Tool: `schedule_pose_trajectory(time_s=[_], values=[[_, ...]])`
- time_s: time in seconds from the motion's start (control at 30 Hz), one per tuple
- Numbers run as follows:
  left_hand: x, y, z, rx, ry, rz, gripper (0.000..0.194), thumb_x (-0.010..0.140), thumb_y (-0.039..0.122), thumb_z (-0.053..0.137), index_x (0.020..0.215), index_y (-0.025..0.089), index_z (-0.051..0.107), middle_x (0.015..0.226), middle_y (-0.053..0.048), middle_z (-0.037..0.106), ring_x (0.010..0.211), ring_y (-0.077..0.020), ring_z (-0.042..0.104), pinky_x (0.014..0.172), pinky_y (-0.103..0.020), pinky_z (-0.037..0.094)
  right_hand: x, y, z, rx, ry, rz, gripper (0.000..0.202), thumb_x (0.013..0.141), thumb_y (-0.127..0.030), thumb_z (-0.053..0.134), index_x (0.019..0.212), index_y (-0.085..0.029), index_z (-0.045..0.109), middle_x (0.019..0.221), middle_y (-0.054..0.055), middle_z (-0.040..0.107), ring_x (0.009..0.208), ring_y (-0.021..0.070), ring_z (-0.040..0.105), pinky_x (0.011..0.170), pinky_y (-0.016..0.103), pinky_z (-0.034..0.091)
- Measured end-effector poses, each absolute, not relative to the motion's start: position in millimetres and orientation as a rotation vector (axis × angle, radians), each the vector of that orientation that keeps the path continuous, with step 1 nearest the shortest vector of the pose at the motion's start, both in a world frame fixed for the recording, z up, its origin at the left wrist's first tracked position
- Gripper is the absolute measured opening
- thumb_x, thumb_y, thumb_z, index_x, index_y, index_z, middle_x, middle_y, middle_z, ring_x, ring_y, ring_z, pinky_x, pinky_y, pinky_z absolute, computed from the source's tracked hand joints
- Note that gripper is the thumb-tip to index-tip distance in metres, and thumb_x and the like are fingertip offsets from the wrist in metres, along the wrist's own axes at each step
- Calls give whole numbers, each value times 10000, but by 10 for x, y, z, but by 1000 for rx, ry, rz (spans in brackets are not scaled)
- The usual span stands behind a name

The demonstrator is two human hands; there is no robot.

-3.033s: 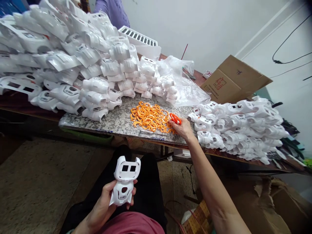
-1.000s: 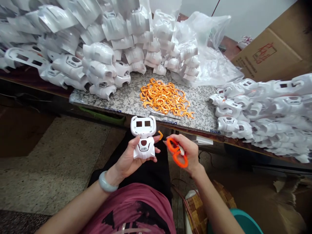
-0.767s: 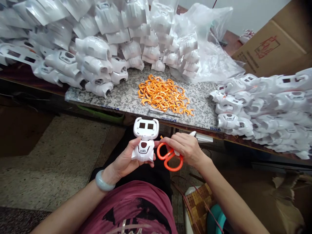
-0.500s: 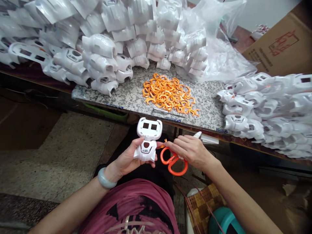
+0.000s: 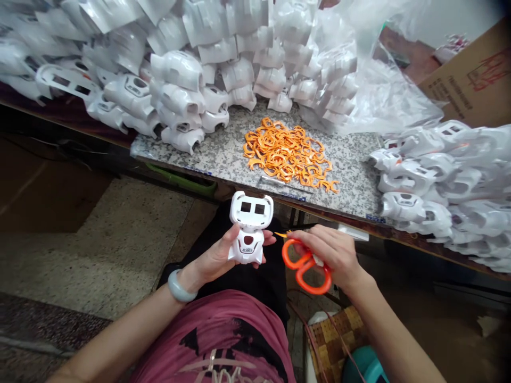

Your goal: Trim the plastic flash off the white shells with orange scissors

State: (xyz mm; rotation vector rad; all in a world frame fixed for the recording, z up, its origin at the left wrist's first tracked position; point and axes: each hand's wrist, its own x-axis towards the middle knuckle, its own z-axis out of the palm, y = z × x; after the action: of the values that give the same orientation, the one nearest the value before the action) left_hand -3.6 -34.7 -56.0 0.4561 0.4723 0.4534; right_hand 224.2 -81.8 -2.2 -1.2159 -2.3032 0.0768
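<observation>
A white plastic robot-shaped shell (image 5: 248,219), with two square openings in its head and a dark hole in its chest, is held upright by my left hand (image 5: 217,254). The thumb lies along its left side and the other fingers reach behind it. To the right, my right hand (image 5: 333,252) grips scissors by the blade end, orange handles (image 5: 305,260) hanging out below; the blades are mostly hidden in the palm. A small pointed orange plastic piece (image 5: 281,234) sticks out from its fingertips, apart from the shell.
Loose orange plastic pieces (image 5: 285,151) lie heaped on the speckled stone slab (image 5: 355,181), a thin metal tool (image 5: 279,183) before them. White shells (image 5: 179,101) are stacked behind and left, more shells (image 5: 435,181) at right. A cardboard box (image 5: 471,80) stands behind; a woven basket (image 5: 331,340) sits below.
My right hand has moved right, away from the shell, with the scissors and the orange piece. My left hand still holds the shell. The whole view has shifted slightly.
</observation>
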Motion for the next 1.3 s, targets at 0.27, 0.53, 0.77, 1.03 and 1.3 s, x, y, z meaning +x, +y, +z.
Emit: schedule_pose_trajectory(time_s=[0.27, 0.53, 0.77, 1.03, 1.3], values=[[17, -411, -513, 489, 466, 542, 779, 809, 725, 339, 1204, 108, 602, 1058, -131, 694, 1006, -275, 614, 871, -333, 435, 1749, -865, 70, -1167, -2172, 73, 200, 854, -135, 579, 1035, -56, 608, 611, 40, 582, 578, 122, 512, 536, 250, 367], [-16, -435, -510, 465, 476, 614, 662, 874, 631, 360, 1245, 129, 581, 1093, -80, 691, 1166, -267, 532, 1043, -348, 327, 1632, -802, 6, -1194, -2252, -28, 198, 896, -161, 519, 1047, -56, 593, 624, 51, 603, 597, 129, 526, 549, 247, 376], [-65, -422, -519, 456, 452, 587, 679, 868, 643, 358, 1219, 113, 597, 1094, -100, 687, 1171, -273, 532, 1045, -357, 333, 1555, -820, 53, -1258, -2310, 1, 286, 956, -196, 371, 1058, -49, 594, 633, 55, 594, 571, 129, 489, 540, 254, 349], [-99, -405, -522, 430, 475, 561, 711, 849, 678, 341, 1133, 107, 655, 1057, -122, 700, 1122, -285, 564, 951, -348, 411, 1563, -881, 81, -1261, -2334, 186, 366, 961, -222, 326, 1195, -45, 544, 614, 26, 539, 577, 123, 481, 541, 248, 333], [-118, -402, -517, 457, 474, 550, 726, 852, 682, 317, 1128, 104, 658, 1081, -137, 691, 1033, -267, 607, 819, -303, 464, 1557, -892, 18, -1234, -2341, 223, 340, 931, -201, 403, 1197, -40, 540, 611, 17, 546, 554, 124, 444, 513, 259, 304]])
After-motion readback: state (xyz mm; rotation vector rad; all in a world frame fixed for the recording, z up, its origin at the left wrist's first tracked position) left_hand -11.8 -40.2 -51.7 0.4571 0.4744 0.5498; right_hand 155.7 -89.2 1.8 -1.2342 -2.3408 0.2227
